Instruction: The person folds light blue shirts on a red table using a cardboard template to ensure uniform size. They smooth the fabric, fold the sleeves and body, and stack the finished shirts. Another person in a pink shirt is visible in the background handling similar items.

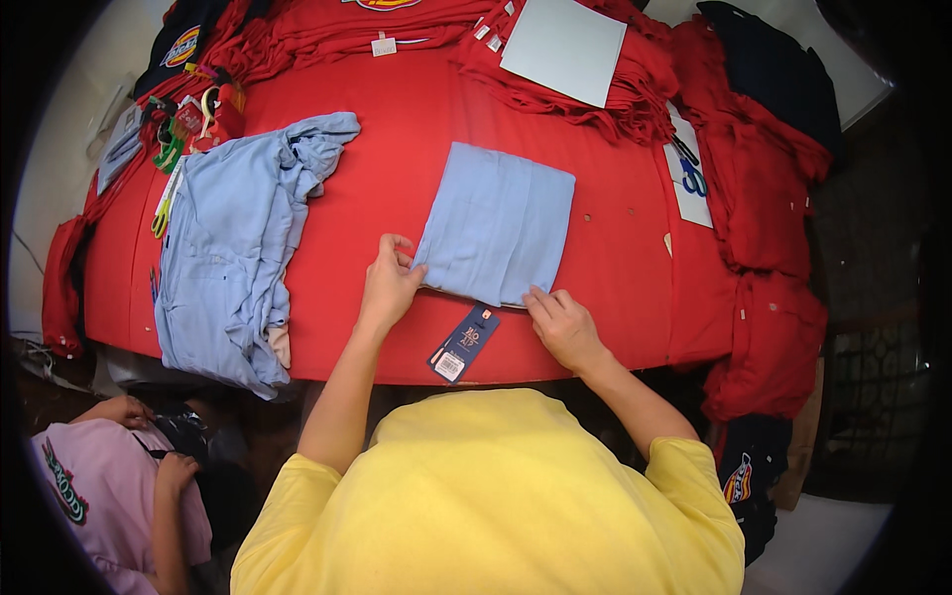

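A light blue garment (501,223), folded into a neat flat square, lies on the red-covered table in front of me. My left hand (392,283) pinches its near left corner, the other fingers curled. At the near right corner my right hand (563,325) grips the edge between thumb and fingers. A dark blue hang tag (466,339) with a white label sticks out from the near edge, between my hands, and lies on the cloth. Whatever is under the folded garment is hidden.
A loose pile of light blue garments (226,248) lies to the left, hanging over the front edge. Red garments (764,188) are stacked right and back, with white sheets (565,50) on top. Scissors (691,178) lie at right. Another person (129,486) sits at lower left.
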Tool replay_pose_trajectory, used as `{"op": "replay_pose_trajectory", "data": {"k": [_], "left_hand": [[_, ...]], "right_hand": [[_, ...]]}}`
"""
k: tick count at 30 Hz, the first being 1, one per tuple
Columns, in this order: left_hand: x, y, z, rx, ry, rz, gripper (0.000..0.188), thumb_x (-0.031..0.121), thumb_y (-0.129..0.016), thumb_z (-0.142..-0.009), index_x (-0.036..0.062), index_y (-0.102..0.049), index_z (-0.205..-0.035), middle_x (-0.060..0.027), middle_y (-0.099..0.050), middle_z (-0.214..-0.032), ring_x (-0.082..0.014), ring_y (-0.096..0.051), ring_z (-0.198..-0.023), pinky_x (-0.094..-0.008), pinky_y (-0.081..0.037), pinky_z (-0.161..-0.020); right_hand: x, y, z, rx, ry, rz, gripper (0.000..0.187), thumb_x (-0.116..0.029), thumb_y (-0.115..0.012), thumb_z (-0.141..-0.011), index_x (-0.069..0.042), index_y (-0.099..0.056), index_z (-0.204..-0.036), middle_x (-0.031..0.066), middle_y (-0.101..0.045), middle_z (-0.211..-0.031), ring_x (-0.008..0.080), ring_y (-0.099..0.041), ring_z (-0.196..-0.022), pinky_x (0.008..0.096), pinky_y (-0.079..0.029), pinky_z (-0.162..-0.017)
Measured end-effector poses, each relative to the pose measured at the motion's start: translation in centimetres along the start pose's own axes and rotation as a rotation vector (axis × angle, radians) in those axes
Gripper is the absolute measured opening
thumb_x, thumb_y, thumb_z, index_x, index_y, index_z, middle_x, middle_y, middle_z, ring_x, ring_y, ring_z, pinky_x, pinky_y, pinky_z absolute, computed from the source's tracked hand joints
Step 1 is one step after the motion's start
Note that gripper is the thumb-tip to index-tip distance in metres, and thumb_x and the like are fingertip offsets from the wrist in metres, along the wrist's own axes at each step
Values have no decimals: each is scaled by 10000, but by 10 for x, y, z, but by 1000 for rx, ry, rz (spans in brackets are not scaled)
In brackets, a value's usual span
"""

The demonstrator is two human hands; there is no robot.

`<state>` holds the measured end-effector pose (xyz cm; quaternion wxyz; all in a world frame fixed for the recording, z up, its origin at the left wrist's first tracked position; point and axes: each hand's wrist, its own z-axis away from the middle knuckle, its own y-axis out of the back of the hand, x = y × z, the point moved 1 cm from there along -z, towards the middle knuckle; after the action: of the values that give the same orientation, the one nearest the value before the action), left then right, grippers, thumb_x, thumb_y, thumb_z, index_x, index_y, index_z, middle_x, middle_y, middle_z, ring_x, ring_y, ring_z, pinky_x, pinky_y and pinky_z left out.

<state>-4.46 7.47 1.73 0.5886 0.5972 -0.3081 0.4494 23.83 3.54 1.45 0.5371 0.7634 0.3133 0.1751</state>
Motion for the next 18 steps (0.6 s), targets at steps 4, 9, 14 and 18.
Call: {"op": "replay_pose_trajectory", "data": {"k": [4,9,14,18], "left_hand": [[34,33,-7,-294,-135,96,280,78,-587,-871,2,-583,-1140,-35,-614,-789,-121,-594,-711,-275,-482,-682],[112,100,1,-496,-314,392,272,98,-492,-929,-18,-618,-1140,-56,-636,-963,-111,-592,-854,-258,-484,-774],[143,112,-6,-316,-246,69,234,148,-607,-887,-34,-632,-1032,-42,-634,-919,-95,-568,-855,-248,-448,-771],[77,73,-64,-219,-245,125,225,183,-654,-876,-34,-648,-935,-27,-634,-820,-92,-561,-794,-238,-435,-725]], "right_hand": [[15,52,-28,77,14,-22,287,-29,-567,-769,-25,-600,-1054,98,-634,-994,266,-597,-809,356,-520,-676],[16,160,-87,175,51,-159,296,67,-561,-775,-17,-619,-1053,127,-639,-899,293,-618,-797,367,-515,-695],[31,194,-131,-46,-98,-512,187,45,-545,-842,4,-633,-1001,116,-667,-836,189,-636,-700,286,-505,-648],[70,120,-162,-482,-222,-675,176,-2,-566,-836,16,-634,-997,66,-672,-829,117,-611,-692,263,-514,-566]]}}
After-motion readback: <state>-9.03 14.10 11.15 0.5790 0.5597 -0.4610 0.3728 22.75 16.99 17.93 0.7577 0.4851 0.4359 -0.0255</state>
